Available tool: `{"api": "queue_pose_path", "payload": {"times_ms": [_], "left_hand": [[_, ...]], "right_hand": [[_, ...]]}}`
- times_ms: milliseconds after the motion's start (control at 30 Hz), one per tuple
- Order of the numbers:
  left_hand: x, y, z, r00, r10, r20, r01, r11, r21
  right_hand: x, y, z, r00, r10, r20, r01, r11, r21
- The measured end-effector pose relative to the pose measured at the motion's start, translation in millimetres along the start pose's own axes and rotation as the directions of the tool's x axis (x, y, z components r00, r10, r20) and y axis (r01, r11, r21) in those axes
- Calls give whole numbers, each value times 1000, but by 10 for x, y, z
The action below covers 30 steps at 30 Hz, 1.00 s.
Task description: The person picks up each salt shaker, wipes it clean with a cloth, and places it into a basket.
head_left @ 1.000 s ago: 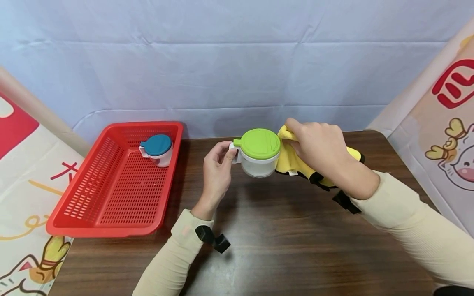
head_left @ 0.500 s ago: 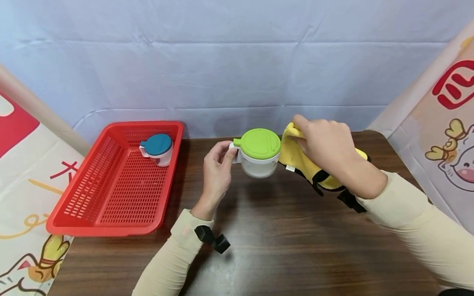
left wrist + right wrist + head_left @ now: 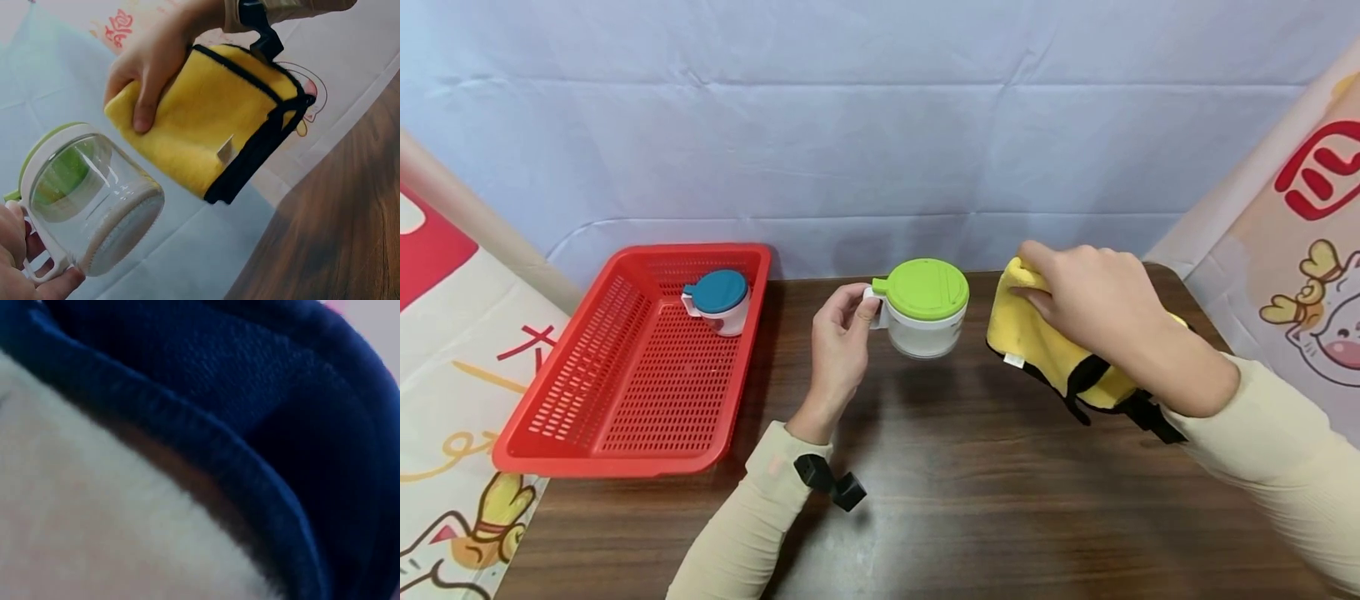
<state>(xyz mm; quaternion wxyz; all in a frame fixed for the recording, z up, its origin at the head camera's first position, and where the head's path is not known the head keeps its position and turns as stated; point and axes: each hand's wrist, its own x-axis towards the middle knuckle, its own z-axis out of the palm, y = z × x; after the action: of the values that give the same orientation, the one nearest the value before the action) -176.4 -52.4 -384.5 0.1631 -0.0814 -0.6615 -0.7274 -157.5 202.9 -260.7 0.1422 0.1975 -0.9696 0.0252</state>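
By its white handle, my left hand [image 3: 841, 337] holds up a clear seasoning jar [image 3: 925, 333] with a green lid [image 3: 927, 289]. The left wrist view shows the jar's glass wall [image 3: 100, 187] and its base, lifted off the table. To the right of the jar, my right hand [image 3: 1093, 296] pinches a folded yellow cloth [image 3: 1022, 321] with black edging and a small white tag. A gap separates cloth and jar. Blurred dark edging of the cloth [image 3: 187, 412] fills much of the right wrist view, where no fingers show.
A red plastic basket [image 3: 730, 417] stands on the left of the brown wooden table [image 3: 970, 500]. Inside, at its back right, is a similar jar with a blue lid [image 3: 720, 292]. A pale cloth backdrop [image 3: 880, 150] rises behind the table.
My right hand has drawn the yellow cloth away from the jar's side, to the right and slightly towards me. The left hand and the green-lidded jar have stayed in place.
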Motion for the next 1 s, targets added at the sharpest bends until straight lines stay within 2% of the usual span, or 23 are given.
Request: {"api": "queue_pose_path", "payload": {"times_ms": [233,500,800,1000], "left_hand": [[8,-7,4,1000,-13,-7,13,1000,-3],[3,-20,13,1000,-16,-10,16,1000,-17],[-12,-14,30,1000,-9,3,9,1000,-19],[-18,-11,42,1000,-15,17,16,999,-31]], "right_hand": [[-122,-59,-106,998,-31,52,31,1000,3],[-140,-339,-149,985,-82,153,73,995,66],[-30,-683,-83,978,-153,141,135,982,132],[37,-856,-39,978,-181,106,164,974,154]]}}
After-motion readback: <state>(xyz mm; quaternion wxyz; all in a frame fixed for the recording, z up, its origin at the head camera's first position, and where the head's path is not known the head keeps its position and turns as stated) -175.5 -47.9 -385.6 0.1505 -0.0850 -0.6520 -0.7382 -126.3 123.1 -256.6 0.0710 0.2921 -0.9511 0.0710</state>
